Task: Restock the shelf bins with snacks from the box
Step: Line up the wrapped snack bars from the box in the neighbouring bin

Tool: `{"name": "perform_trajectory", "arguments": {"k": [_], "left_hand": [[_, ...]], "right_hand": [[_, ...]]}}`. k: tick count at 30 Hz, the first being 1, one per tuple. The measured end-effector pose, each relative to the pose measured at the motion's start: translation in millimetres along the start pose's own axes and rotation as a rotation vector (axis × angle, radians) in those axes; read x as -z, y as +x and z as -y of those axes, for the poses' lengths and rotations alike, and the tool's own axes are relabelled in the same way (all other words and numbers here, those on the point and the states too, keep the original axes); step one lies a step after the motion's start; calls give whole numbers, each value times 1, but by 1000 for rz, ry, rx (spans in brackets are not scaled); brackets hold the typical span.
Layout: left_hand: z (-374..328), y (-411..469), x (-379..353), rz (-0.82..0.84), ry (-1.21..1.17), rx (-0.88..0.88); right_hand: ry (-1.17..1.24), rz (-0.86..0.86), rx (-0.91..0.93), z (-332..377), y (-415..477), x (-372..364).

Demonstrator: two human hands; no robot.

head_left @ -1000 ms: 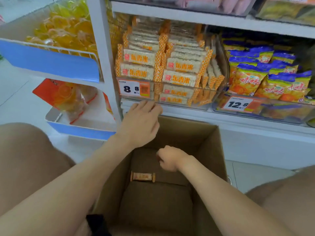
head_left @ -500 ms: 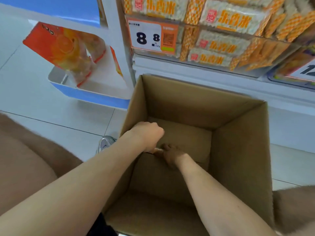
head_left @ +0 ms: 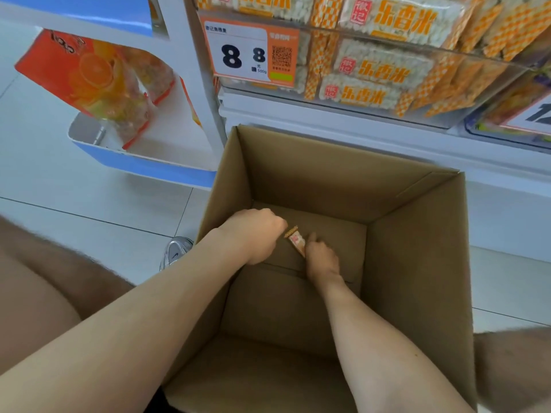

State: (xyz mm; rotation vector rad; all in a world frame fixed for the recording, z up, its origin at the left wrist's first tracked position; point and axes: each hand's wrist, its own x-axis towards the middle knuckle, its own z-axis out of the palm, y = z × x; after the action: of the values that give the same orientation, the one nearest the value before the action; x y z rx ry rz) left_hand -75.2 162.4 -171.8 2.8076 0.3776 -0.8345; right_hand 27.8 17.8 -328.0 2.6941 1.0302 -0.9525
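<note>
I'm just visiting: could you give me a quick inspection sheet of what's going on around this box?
Surface: tiled floor, box stands on it.
Job's things: one snack visible in the box; shelf bin well filled.
Clutter: nothing seen.
Hands: right hand pinches the snack; left hand curled at its other end, grip unclear.
Cables: nothing seen.
Surroundings: price tag, orange bag in side rack.

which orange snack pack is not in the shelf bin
The small pack down in the cardboard box, between the left hand and right hand; the rest lie stacked in the clear shelf bin.
</note>
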Motion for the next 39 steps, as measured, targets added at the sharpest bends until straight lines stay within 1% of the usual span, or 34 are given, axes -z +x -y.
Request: {"name": "perform_trajectory", "arguments": {"k": [3,5,7,10,13,15,18,21,23,25,27,29,31,34,37,39], "left_hand": [[0,3,6,-62,-25,15],[0,3,11,-149,-65,18],[-1,-1,20,-288,-124,50],[-7,-12,46,-487,-307,163],[-9,-33,85,-559,-575,203],[-6,-52,111,-622,-699,206],[0,-81,145,-705,-882,216],[9,-104,167,-806,-1042,156],[15,-114,177,-908,-975,151],[15,-120,181,-1006,-808,171],[11,-120,183,-1082,-645,142],[4,-115,187,-1124,-497,72],[1,-105,193,-1122,-332,46],[2,-87,206,-1062,-180,71],[9,-71,219,-1044,-64,102],[16,-59,225,-1022,-1,122]], "right_hand": [[278,-23,-47,2,-2,16],[459,-123,22,4,-11,33],[581,-265,141,6,-26,54],[577,-495,313,12,-56,90],[496,-731,453,18,-87,129],[482,-864,516,24,-107,154],[530,-1018,578,36,-134,192],[487,-1115,656,49,-150,233],[354,-1165,689,53,-158,264],[202,-1251,655,50,-166,296],[156,-1313,599,40,-172,328],[120,-1291,504,25,-176,358],[49,-1224,417,9,-172,378],[-10,-1199,382,-8,-156,387],[-22,-1206,438,-9,-137,384],[-116,-1175,481,-2,-128,380]]}}
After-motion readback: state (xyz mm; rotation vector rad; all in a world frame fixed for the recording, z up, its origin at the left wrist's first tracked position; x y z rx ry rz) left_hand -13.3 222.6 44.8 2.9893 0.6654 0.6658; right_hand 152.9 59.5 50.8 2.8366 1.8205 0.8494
